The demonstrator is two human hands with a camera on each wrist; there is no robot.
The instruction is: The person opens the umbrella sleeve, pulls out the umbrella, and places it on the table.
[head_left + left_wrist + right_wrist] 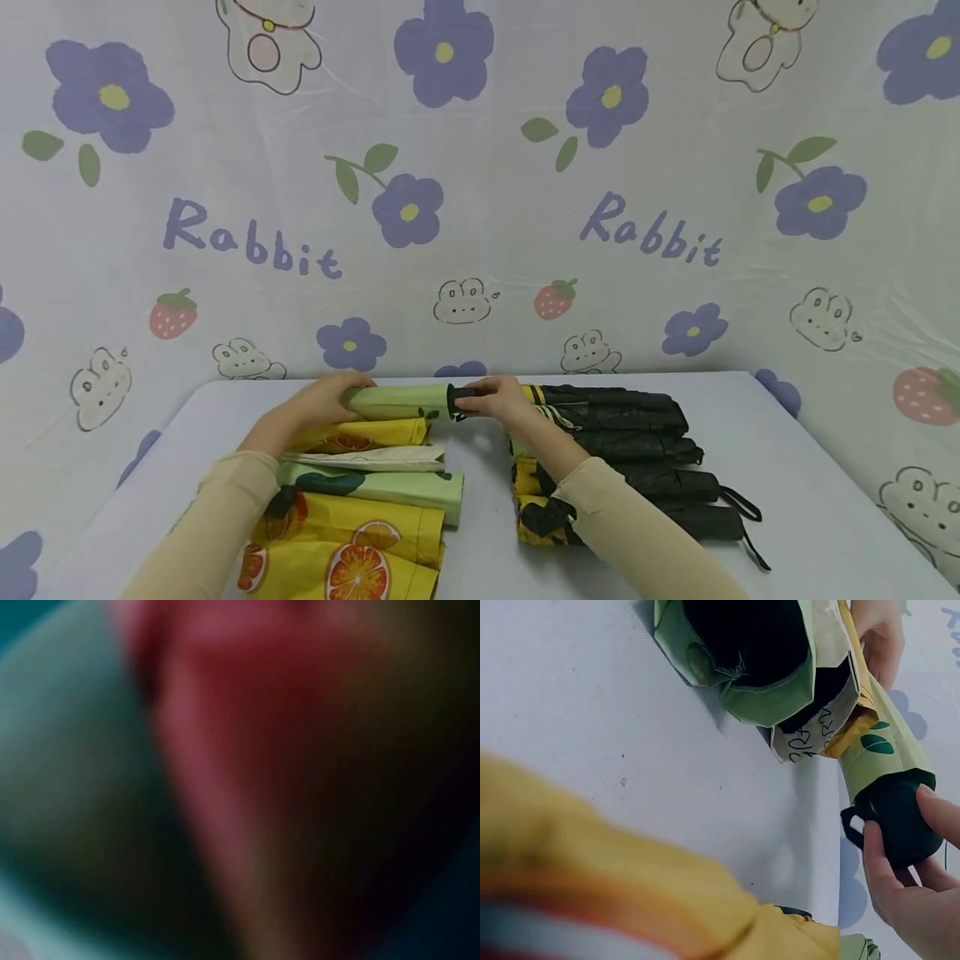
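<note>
At the back of the table, my left hand (324, 403) grips a light green umbrella cover (397, 401) with dark leaf prints. My right hand (501, 400) pinches the black handle (901, 825) of an umbrella, which sticks out of the cover's mouth. A small loop hangs beside that handle in the right wrist view. In front of the left hand lie a yellow cover (390, 433), a white cover (405, 458), a green cover (405, 492) and yellow orange-print covers (405, 542). The left wrist view is too dark and blurred to show the grip.
Several folded umbrellas (637, 446) with black outer ends lie in a row on the right, partly behind my right forearm. Wrist straps (741, 502) trail from the nearer ones. A white table (757, 450) carries everything, before a printed curtain (495, 208).
</note>
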